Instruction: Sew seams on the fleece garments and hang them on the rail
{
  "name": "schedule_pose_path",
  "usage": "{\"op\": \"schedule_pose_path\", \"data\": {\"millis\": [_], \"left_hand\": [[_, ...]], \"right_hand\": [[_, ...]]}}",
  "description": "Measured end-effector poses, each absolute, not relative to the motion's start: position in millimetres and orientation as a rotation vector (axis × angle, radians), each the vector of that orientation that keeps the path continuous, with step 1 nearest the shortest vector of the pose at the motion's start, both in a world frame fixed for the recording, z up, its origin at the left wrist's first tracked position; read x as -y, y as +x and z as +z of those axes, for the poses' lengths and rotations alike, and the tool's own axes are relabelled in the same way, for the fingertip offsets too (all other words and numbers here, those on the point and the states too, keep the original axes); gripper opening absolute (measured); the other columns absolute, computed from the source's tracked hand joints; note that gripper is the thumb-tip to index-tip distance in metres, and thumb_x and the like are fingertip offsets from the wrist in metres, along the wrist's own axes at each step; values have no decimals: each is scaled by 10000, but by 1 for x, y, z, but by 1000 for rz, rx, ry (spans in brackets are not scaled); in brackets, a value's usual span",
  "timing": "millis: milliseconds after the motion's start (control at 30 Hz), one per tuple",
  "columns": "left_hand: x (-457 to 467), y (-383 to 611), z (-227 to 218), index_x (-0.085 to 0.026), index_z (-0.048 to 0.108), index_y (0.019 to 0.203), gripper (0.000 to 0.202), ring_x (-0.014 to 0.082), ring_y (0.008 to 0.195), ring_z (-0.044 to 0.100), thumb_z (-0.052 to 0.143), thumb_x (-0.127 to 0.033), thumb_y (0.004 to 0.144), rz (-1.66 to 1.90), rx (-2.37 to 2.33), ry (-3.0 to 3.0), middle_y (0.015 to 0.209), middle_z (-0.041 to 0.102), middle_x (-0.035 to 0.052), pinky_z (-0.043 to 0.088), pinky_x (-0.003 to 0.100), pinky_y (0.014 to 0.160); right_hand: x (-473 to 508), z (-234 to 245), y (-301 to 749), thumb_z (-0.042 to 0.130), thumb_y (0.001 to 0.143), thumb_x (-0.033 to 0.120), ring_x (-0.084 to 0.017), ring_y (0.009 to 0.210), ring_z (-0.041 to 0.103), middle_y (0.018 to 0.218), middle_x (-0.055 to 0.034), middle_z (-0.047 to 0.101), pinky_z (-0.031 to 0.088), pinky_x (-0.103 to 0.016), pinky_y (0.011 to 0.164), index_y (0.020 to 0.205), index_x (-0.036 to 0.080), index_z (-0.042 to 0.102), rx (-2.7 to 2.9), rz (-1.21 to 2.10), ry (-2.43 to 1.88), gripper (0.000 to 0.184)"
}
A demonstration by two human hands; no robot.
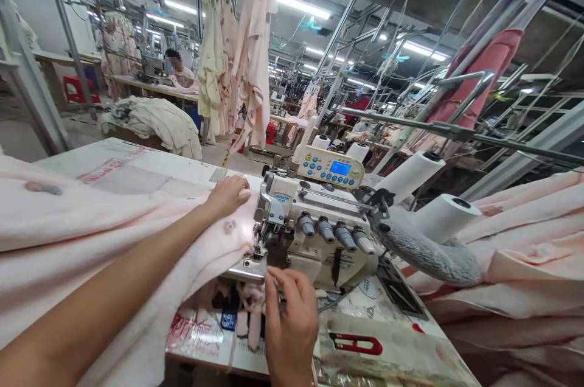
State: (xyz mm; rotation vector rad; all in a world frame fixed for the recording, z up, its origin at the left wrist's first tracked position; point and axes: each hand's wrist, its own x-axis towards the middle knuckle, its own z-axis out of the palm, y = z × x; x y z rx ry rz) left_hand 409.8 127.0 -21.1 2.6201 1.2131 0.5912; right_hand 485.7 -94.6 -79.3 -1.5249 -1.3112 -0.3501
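Note:
Pale pink fleece fabric [201, 259] with small printed motifs spreads over the left of the table, its edge under the needle area of a white overlock sewing machine [314, 223]. My left hand [228, 195] rests on this fabric left of the presser foot, fingers curled and closed on it; the fingertips are partly hidden. In front of the machine, my right hand [294, 320] is at the rim of the metal sewing plate [249, 268], thumb and fingers apart and bent. Nothing shows between them. Fabric scraps [253, 302] hang below the plate.
Red thread snips [360, 343] lie at the table's front right. Thread cones [413, 177] stand behind the machine, near a control panel [333, 167]. More pink fabric [524, 277] is heaped at right. Garments [255, 46] hang ahead; a person [177, 70] sits far left.

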Motion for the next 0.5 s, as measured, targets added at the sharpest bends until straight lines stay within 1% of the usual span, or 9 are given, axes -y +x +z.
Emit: {"op": "schedule_pose_path", "data": {"millis": [100, 200, 333, 433, 500], "left_hand": [[-139, 418, -15, -151, 551, 1077, 271, 214, 1060, 518, 510, -316, 866, 552, -1288, 2562, 1154, 548, 80, 426, 443, 906], [-147, 416, -11, -148, 536, 1112, 312, 200, 1001, 555, 502, -345, 872, 524, -1403, 2455, 1129, 560, 83, 464, 428, 865], [-136, 377, -22, -135, 543, 1078, 313, 188, 945, 575, 465, -370, 886, 553, -1498, 2305, 1057, 590, 78, 464, 411, 841], [-104, 329, -37, -142, 530, 1068, 332, 188, 956, 572, 346, -371, 915, 616, -1465, 2233, 1044, 612, 73, 441, 356, 844], [-71, 300, -42, -149, 529, 1054, 350, 193, 948, 575, 334, -392, 895, 635, -1428, 2211, 1044, 624, 64, 437, 310, 821]], "right_hand": [[104, -86, 473, 490, 901, 246, -192, 829, 538, 858, -48, 584, 402, -312, 739, 940, 223, 611, 1307, -252, -1488, 129], [108, -91, 464, 504, 892, 232, -184, 826, 551, 845, -38, 597, 415, -293, 739, 916, 229, 612, 1361, -191, -1435, 111], [111, -97, 455, 502, 890, 261, -163, 789, 580, 830, -21, 632, 430, -259, 723, 898, 235, 621, 1358, -23, -1380, 123], [109, -101, 451, 501, 878, 330, -150, 735, 604, 811, -9, 659, 444, -220, 652, 877, 241, 649, 1345, 195, -1420, 173], [104, -101, 449, 495, 866, 404, -154, 690, 607, 768, -12, 664, 444, -213, 598, 863, 233, 665, 1335, 365, -1469, 242]]}}
